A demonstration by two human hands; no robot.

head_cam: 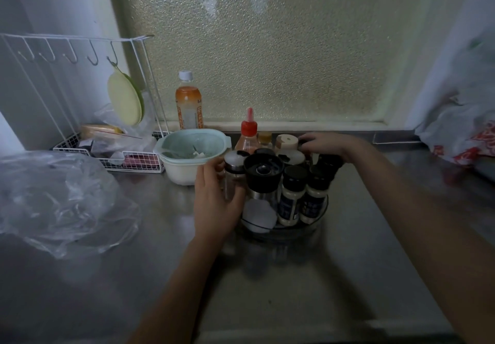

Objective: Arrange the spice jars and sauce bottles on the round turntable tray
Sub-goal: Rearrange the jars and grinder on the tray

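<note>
On a dull steel tabletop (pixel 361 236) below a frosted window, the left hand (pixel 214 204) curls around a clear glass jar with a steel collar (pixel 232 172) at nine o'clock on the crowded round clear turntable tray (pixel 308 227). The right hand (pixel 328 145) closes over dark-capped bottles at one o'clock; a red-capped sauce bottle (pixel 249 136) stands at twelve, a pale green bowl (pixel 191 149) beyond at ten.

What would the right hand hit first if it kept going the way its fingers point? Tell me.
The right hand points leftward across the back of the tray. The first thing in that line looks like the jar with the tan lid, just past the fingertips, though depth is hard to judge from this view.
</note>
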